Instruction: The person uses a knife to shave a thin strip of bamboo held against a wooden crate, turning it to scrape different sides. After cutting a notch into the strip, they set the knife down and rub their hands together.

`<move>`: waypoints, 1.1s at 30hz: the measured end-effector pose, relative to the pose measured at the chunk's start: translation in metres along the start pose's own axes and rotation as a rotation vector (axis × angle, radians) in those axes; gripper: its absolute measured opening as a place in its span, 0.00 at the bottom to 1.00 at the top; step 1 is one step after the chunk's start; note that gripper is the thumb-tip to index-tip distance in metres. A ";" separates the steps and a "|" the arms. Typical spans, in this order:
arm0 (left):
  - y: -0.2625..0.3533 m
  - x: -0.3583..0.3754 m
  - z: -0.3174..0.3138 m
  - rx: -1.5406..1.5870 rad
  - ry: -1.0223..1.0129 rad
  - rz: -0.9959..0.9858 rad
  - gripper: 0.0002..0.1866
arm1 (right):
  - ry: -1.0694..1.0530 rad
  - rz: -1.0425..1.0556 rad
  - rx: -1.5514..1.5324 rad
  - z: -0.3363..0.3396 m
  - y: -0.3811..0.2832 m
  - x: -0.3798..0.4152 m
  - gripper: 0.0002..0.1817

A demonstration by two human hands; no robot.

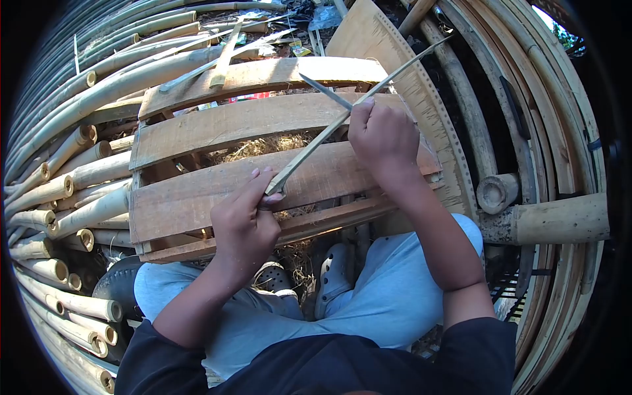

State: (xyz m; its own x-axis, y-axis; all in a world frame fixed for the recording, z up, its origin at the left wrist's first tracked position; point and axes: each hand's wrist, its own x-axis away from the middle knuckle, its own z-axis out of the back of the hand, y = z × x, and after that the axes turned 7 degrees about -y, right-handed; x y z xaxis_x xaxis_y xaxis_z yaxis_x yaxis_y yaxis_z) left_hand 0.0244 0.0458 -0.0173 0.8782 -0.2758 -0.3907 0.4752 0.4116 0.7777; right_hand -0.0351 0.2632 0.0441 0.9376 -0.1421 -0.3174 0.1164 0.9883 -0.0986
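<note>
My left hand [247,220] is closed around the near end of a thin bamboo strip [316,143]. The strip slants up and away to the right, over the slatted wooden bench. My right hand [385,138] is a fist on a knife [326,91], whose blade sticks out to the upper left and crosses the strip. The knife's handle is hidden inside the fist. Where the blade meets the strip, they appear to touch. Both hands are above the bench's planks [217,194], in front of my knees.
Cut bamboo poles [99,174] are piled along the left. Split pieces [227,56] lie across the bench's far plank. A flat wooden board [395,59] leans at the right, beside long curved-looking bamboo lengths [546,112]. A short thick bamboo piece [559,218] juts in from the right.
</note>
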 end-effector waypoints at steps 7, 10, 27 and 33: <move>0.002 -0.001 0.002 -0.038 -0.006 0.008 0.23 | -0.004 -0.025 -0.080 -0.007 0.012 0.000 0.25; 0.005 0.000 0.002 0.013 -0.006 0.030 0.23 | -0.106 0.002 -0.110 0.005 -0.009 0.018 0.25; 0.005 0.002 0.002 0.026 -0.021 0.098 0.23 | -0.068 -0.192 -0.085 0.000 0.048 -0.034 0.25; 0.004 -0.003 0.002 -0.016 -0.005 0.068 0.21 | -0.289 0.049 -0.193 0.006 0.007 0.010 0.23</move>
State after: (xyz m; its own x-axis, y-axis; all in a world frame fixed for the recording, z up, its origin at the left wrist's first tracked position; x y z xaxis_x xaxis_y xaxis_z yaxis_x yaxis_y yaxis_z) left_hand 0.0236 0.0468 -0.0125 0.9084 -0.2509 -0.3344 0.4149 0.4433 0.7946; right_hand -0.0224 0.2694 0.0455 0.9978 -0.0456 -0.0486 0.0305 0.9609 -0.2752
